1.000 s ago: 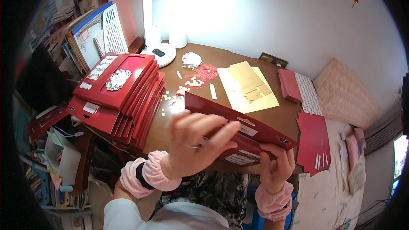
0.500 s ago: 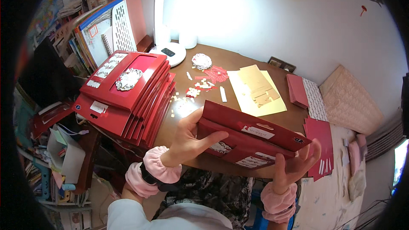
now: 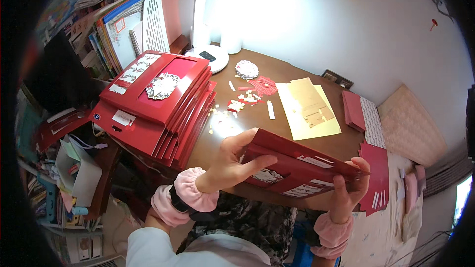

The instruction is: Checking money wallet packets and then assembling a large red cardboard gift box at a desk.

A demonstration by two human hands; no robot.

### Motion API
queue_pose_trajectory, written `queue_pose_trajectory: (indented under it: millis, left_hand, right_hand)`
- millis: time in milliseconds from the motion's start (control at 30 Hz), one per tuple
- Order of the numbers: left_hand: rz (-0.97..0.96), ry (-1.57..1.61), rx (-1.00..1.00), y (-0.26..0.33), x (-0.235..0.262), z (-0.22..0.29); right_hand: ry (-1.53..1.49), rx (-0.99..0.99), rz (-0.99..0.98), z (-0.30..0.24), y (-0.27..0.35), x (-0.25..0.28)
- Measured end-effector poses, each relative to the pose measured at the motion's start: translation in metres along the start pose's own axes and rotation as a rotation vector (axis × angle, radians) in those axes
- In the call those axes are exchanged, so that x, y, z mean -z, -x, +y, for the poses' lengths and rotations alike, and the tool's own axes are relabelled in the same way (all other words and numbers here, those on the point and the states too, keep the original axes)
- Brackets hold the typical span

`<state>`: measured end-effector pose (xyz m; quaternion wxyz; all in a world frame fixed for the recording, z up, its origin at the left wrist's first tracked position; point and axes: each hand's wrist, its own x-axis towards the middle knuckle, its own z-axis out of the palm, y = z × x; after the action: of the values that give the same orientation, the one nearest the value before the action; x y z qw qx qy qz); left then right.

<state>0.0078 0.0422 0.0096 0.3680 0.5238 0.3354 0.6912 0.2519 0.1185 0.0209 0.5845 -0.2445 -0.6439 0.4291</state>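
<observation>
A red cardboard packet (image 3: 292,172) is held tilted above the table's front edge, its long hinged flap raised. White ornamental pieces show in cut-outs on its lower panel. My left hand (image 3: 228,167) grips its left end, thumb over the front and fingers behind. Around the right end my right hand (image 3: 350,190) is closed, its fingers at the flap and its thumb against the lower panel. To the left, a stack of similar red packets (image 3: 153,113) stands with a scalloped white paper piece (image 3: 163,86) on the top one.
A white desk lamp (image 3: 213,58) lights the brown table (image 3: 292,66). Beyond the packet lie round paper pieces (image 3: 247,69), red strips (image 3: 263,86), small scraps (image 3: 236,105) and yellow sheets (image 3: 309,111). Red cards (image 3: 374,175) are at the right, files (image 3: 123,34) at the back left.
My right hand has closed its fingers over the flap's right end. The flap has tipped and shows more edge-on. The whole view has shifted slightly.
</observation>
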Motion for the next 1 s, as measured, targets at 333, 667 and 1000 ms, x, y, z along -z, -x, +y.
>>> queue_pose_trajectory:
  millis: [333, 667, 1000]
  left_hand:
    - [-0.028, 0.106, 0.002, 0.004, 0.006, -0.002]
    - [-0.049, 0.194, -0.013, 0.009, 0.01, -0.004]
    - [0.016, 0.043, -0.023, 0.002, 0.002, -0.004]
  right_hand:
    - [-0.132, -0.114, -0.039, 0.009, -0.002, 0.01]
    - [-0.197, -0.147, -0.079, 0.007, -0.002, 0.01]
    - [-0.195, -0.19, -0.046, 0.013, 0.001, 0.01]
